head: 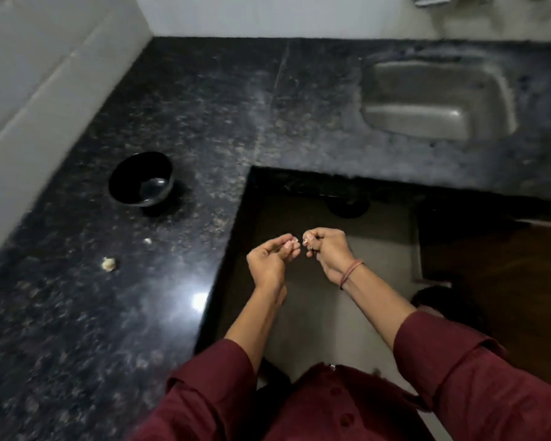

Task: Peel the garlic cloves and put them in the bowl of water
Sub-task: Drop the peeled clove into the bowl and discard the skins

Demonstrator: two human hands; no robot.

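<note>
- An L-shaped bench (178, 100) of polished black speckled stone runs along the left and across the back. It meets pale tiled walls (45, 74) in the far corner.
- A steel sink (427, 78) is sunk into the back run, on the right.
- A glossy black bowl (131, 170) stands on the left run near the wall, with a little water (153, 186) in its bottom.
- Two pale garlic pieces (109, 264) lie on the stone nearer the person, well apart from the bowl and a little apart from each other.
- The person stands in the inner corner, over a grey floor (347, 313), wearing dark red sleeves (458, 361).
- Both hands are held out over the floor, close together, just off the bench edge.
- The right hand (326, 249), with a thread band at the wrist, pinches a small pale piece (306, 240) in its curled fingers (312, 238). It is perhaps a clove, but it is too blurred to be sure.
- The left hand (272, 262) is palm up with its fingers (291, 246) curled toward the thumb. I cannot tell whether it holds anything.
</note>
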